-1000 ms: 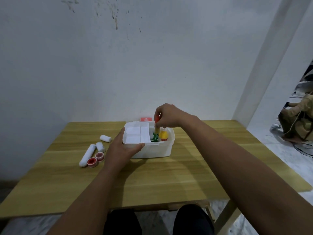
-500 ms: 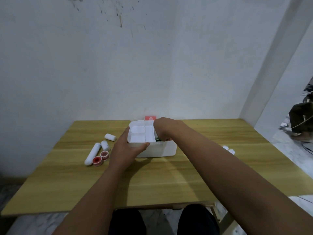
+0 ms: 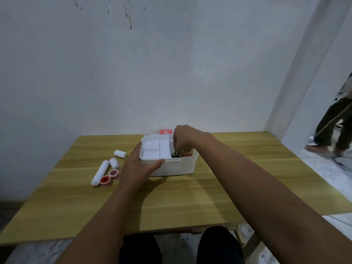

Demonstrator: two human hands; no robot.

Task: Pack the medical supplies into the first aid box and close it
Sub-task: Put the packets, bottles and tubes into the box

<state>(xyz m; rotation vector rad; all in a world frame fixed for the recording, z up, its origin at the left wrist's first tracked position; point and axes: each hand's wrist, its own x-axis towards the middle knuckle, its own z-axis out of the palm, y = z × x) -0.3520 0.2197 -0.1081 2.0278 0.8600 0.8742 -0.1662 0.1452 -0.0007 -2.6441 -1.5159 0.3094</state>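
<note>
A white first aid box (image 3: 177, 166) stands open in the middle of the wooden table (image 3: 247, 168). A white divided tray (image 3: 156, 148) fills its left half. My left hand (image 3: 139, 164) grips the box's front left corner. My right hand (image 3: 185, 140) reaches down into the right compartment, fingers pinched on a red-capped bottle (image 3: 187, 154) beside a green item (image 3: 174, 154). The red lid with a white cross (image 3: 166, 132) shows behind the box. Left of the box lie three white gauze rolls (image 3: 100, 173) (image 3: 114, 162) (image 3: 120, 153) and two red tape rolls (image 3: 105, 180) (image 3: 114, 173).
A white wall rises right behind the table's far edge. At the right, past a white pillar (image 3: 297, 73), a person's legs (image 3: 335, 126) cross the floor near a black cable (image 3: 342, 162). My knees (image 3: 219, 244) show under the near table edge.
My right hand went down from above the box into its right compartment with the red-capped bottle. My left hand has stayed on the box corner. A person has walked into view at the right.
</note>
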